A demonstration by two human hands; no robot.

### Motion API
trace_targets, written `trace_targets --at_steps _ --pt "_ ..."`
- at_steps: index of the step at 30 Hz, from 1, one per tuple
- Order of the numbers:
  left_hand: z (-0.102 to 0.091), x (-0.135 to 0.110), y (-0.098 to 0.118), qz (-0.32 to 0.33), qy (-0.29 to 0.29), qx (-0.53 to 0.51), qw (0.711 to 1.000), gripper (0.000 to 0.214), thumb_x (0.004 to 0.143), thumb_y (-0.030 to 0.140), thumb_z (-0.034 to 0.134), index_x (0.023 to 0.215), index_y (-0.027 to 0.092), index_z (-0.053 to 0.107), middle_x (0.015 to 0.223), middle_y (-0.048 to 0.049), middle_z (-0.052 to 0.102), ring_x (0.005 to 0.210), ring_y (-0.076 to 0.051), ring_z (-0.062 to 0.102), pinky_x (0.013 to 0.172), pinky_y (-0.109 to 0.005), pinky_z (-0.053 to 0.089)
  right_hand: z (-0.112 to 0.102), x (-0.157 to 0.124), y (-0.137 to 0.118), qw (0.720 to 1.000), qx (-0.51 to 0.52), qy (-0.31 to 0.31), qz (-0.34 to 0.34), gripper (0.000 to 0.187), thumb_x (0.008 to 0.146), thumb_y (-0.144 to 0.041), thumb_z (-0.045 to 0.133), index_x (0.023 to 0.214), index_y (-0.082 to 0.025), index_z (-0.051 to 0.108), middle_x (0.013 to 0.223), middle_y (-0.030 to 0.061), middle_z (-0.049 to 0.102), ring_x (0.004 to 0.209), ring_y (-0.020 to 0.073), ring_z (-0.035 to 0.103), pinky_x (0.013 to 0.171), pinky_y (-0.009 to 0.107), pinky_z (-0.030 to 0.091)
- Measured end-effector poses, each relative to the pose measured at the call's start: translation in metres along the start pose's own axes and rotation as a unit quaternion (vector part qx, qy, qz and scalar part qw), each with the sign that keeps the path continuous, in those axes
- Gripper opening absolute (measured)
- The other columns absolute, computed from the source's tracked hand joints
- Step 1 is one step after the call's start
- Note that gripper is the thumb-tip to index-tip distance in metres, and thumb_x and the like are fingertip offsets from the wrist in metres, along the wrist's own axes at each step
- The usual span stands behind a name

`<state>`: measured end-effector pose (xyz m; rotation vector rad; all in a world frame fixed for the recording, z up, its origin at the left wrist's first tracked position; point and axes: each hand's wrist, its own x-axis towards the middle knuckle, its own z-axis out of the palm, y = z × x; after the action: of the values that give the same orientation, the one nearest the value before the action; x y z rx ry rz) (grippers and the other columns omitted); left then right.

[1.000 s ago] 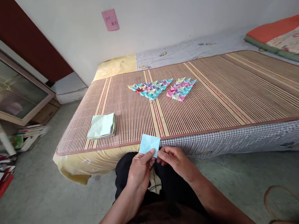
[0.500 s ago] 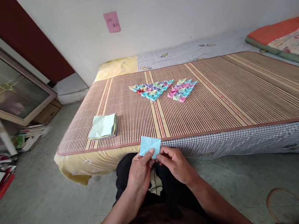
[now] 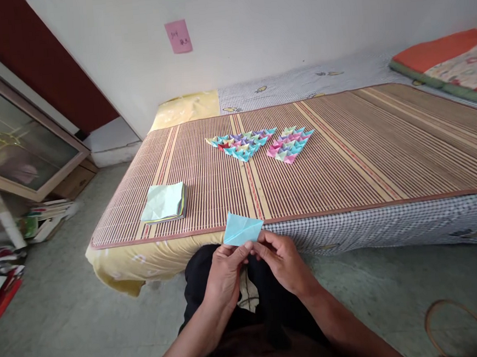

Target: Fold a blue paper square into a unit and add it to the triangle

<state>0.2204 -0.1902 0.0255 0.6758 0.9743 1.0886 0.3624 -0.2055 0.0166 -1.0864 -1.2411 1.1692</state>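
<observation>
A creased light blue sheet of origami paper [image 3: 242, 229] is held up in front of me, just off the bed's near edge. My left hand [image 3: 227, 267] pinches its lower left edge, thumb on top and fingers behind. My right hand [image 3: 281, 259] grips the lower right edge, its thumb tip close to the left thumb. The fingers under the paper are partly hidden. Left of my hands, a stack of paper squares [image 3: 164, 202] with a pale green top lies on the striped mat [image 3: 325, 177]. Folded paper pieces [image 3: 242, 145] in many colours stand in rows farther back.
A second group of folded pieces [image 3: 291, 143] stands right of the first. Folded bedding [image 3: 448, 63] lies at the bed's far right. A pink note [image 3: 178, 36] is on the wall. A glass-fronted cabinet [image 3: 20, 135] leans into view at left. A hoop-like ring [image 3: 458, 320] is at lower right.
The blue paper has turned and its lower edge is now folded up between the hands. Both thumbs have come together at that edge. The stack and the folded pieces stayed put.
</observation>
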Motion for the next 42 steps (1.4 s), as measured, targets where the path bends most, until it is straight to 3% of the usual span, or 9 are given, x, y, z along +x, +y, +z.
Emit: trace_targets --at_steps 4,9,13,18,24,29,34,42 --pt "0.002 -0.004 0.002 0.025 0.008 0.021 0.999 0.028 0.068 0.029 0.094 0.085 0.015 0.078 0.081 -0.0036 0.073 0.072 -0.013 0.059 0.063 -0.022 0.043 -0.002 0.002 0.007 0.997 0.069 0.014 0.042 0.033 0.094 -0.047 0.070 0.076 -0.020 0.065 0.071 0.0004 0.062 0.065 0.0163 0.054 0.066 0.029 0.044" --pt "0.004 -0.009 0.007 0.079 -0.028 0.056 0.995 0.025 0.077 0.028 0.087 0.098 0.018 0.079 0.091 -0.0048 0.076 0.081 -0.017 0.065 0.081 -0.027 0.051 0.000 0.003 0.011 0.972 0.205 -0.003 0.114 0.034 0.087 -0.046 0.076 0.071 -0.020 0.063 0.069 -0.0008 0.057 0.063 0.0142 0.047 0.064 0.028 0.040" --pt "0.006 -0.009 0.010 0.090 -0.037 0.078 0.992 0.021 0.080 0.031 0.085 0.096 0.018 0.080 0.087 -0.0045 0.077 0.084 -0.019 0.067 0.085 -0.029 0.051 0.002 0.003 0.009 0.961 0.239 -0.026 0.137 0.037 0.082 -0.049 0.080 0.068 -0.020 0.061 0.068 -0.0005 0.055 0.062 0.0141 0.044 0.063 0.029 0.039" --pt "0.003 -0.008 0.010 0.098 -0.025 0.095 0.990 0.019 0.082 0.034 0.083 0.091 0.018 0.081 0.085 -0.0041 0.076 0.080 -0.018 0.065 0.081 -0.027 0.050 0.000 0.002 0.010 0.967 0.214 -0.033 0.132 0.038 0.083 -0.050 0.078 0.068 -0.020 0.059 0.068 -0.0008 0.055 0.062 0.0140 0.044 0.062 0.029 0.038" --pt "0.000 -0.006 0.007 0.090 -0.031 0.108 0.990 0.020 0.085 0.033 0.077 0.073 0.017 0.075 0.069 -0.0010 0.067 0.068 -0.016 0.056 0.072 -0.027 0.046 -0.002 0.001 0.007 0.987 0.130 -0.043 0.079 0.038 0.090 -0.049 0.072 0.069 -0.020 0.062 0.068 -0.0002 0.058 0.062 0.0145 0.049 0.061 0.029 0.039" --pt "0.002 -0.007 0.010 0.054 -0.043 0.086 0.994 0.026 0.078 0.035 0.081 0.061 0.018 0.070 0.063 -0.0017 0.063 0.066 -0.017 0.054 0.071 -0.028 0.046 -0.005 -0.001 -0.003 0.993 0.094 -0.058 0.041 0.038 0.093 -0.050 0.070 0.071 -0.020 0.063 0.068 -0.0005 0.059 0.061 0.0145 0.050 0.061 0.028 0.043" --pt "0.004 -0.009 0.010 0.053 -0.041 0.096 0.993 0.029 0.078 0.038 0.080 0.060 0.018 0.069 0.062 -0.0018 0.060 0.065 -0.018 0.053 0.070 -0.029 0.046 -0.009 -0.005 -0.006 0.994 0.087 -0.061 0.040 0.035 0.095 -0.049 0.068 0.074 -0.021 0.064 0.069 -0.0006 0.059 0.062 0.0147 0.051 0.060 0.028 0.043" --pt "0.005 -0.010 0.006 0.096 -0.019 0.099 0.990 0.020 0.077 0.024 0.076 0.062 0.019 0.065 0.063 0.0014 0.059 0.064 -0.015 0.048 0.067 -0.027 0.043 -0.009 -0.010 -0.007 0.998 0.032 -0.051 0.016 0.032 0.098 -0.043 0.063 0.076 -0.021 0.063 0.069 -0.0004 0.060 0.061 0.0147 0.050 0.060 0.028 0.040"
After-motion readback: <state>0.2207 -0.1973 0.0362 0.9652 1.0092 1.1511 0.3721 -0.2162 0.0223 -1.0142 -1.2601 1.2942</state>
